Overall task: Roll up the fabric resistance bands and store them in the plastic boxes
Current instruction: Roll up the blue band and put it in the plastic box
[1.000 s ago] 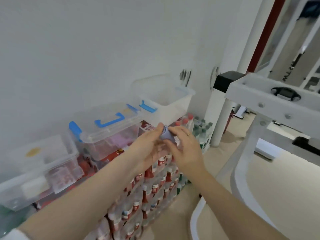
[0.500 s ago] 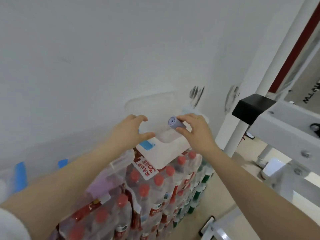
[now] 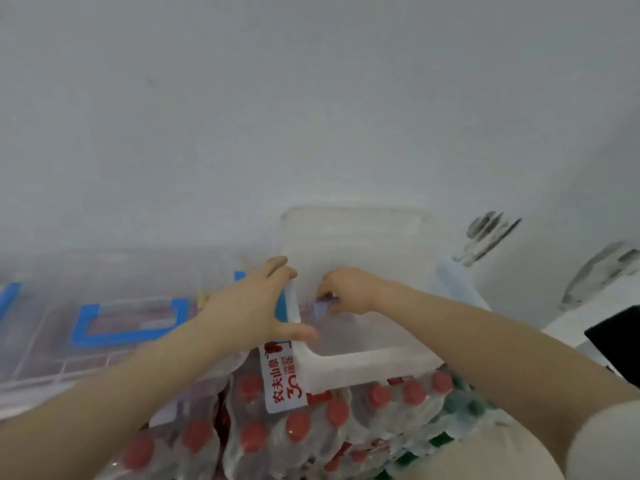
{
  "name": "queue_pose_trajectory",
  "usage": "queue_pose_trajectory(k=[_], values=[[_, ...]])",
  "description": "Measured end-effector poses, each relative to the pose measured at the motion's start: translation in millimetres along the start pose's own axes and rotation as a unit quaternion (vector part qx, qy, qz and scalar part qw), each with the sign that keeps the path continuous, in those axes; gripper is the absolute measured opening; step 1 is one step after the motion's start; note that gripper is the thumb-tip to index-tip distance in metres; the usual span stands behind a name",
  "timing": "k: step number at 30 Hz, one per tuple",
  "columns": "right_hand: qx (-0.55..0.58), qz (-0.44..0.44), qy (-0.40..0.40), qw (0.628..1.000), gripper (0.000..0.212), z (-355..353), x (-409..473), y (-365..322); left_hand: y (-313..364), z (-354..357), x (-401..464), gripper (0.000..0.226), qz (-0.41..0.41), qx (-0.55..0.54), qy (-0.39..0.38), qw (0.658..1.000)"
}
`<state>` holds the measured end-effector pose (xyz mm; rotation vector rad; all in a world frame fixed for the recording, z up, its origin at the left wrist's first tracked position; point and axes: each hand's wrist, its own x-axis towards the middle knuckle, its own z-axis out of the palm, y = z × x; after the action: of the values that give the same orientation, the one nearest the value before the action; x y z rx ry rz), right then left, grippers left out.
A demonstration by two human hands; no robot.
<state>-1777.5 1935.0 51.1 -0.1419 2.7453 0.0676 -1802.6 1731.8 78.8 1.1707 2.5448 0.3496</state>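
Rolled band (image 3: pixel 325 304) pinched in my right hand (image 3: pixel 348 289), down inside the open box (image 3: pixel 363 367). Left hand (image 3: pixel 256 306) grips box rim. Risks, I'd guess: roll springs loose on release; box slides on bottles (image 3: pixel 298 427).

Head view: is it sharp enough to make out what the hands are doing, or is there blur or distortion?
Head view: soft all over, wide-angle bending at the edges; still readable: right hand pinches the purple rolled band inside the open box, left hand holds its rim.
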Motion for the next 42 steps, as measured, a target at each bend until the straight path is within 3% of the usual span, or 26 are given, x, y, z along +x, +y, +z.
queue_pose_trajectory(k=[6,11,13,15,17,19,22,25,30,33,38,42], values=[[0.059,-0.066,-0.047,0.995,0.033,32.7,26.3,-3.9,12.7,-0.9,-3.2,0.093,-0.044,0.022,0.0,0.999],[0.035,-0.09,-0.011,0.995,0.036,18.9,12.5,5.2,17.6,-1.7,-3.1,0.095,-0.049,0.032,-0.011,0.998],[0.044,-0.095,0.057,0.993,0.027,1.2,-1.8,10.7,21.0,-1.6,-2.7,0.094,-0.056,0.038,-0.015,0.998],[0.077,-0.087,0.192,0.975,0.018,-16.9,-17.6,18.4,25.2,-2.3,-2.3,0.093,-0.062,0.045,-0.013,0.997],[0.075,-0.069,0.388,0.916,0.018,-28.8,-26.9,31.7,28.1,-1.1,-1.7,0.093,-0.066,0.05,-0.005,0.997],[0.029,-0.032,0.499,0.866,0.022,-33.3,-26.6,47.5,28.0,2.4,-1.6,0.099,-0.057,0.04,0.003,0.998],[0.002,0.032,0.484,0.875,0.038,-34.4,-15.8,63.1,28.7,6.9,-1.0,0.116,-0.022,0.034,0.01,0.999],[-0.033,0.036,0.469,0.882,0.043,-35.4,-9.9,65.6,31.4,7.1,-0.2,0.115,-0.036,0.086,0.017,0.995],[-0.013,0.062,0.365,0.929,0.04,-40.4,-5.0,64.5,21.9,17.0,4.5,0.126,-0.009,0.1,0.067,0.993],[-0.007,0.064,0.347,0.936,0.032,-49.5,-9.9,63.0,18.6,23.6,6.7,0.128,-0.004,0.085,0.103,0.991],[-0.006,0.091,0.431,0.898,0.029,-70.6,-55.7,59.4,20.8,28.5,3.5,0.128,-0.002,0.081,0.149,0.986],[-0.114,0.092,0.543,0.827,0.019,-64.4,-105.2,41.0,21.1,30.1,-1.8,0.13,-0.032,0.038,0.197,0.979]])
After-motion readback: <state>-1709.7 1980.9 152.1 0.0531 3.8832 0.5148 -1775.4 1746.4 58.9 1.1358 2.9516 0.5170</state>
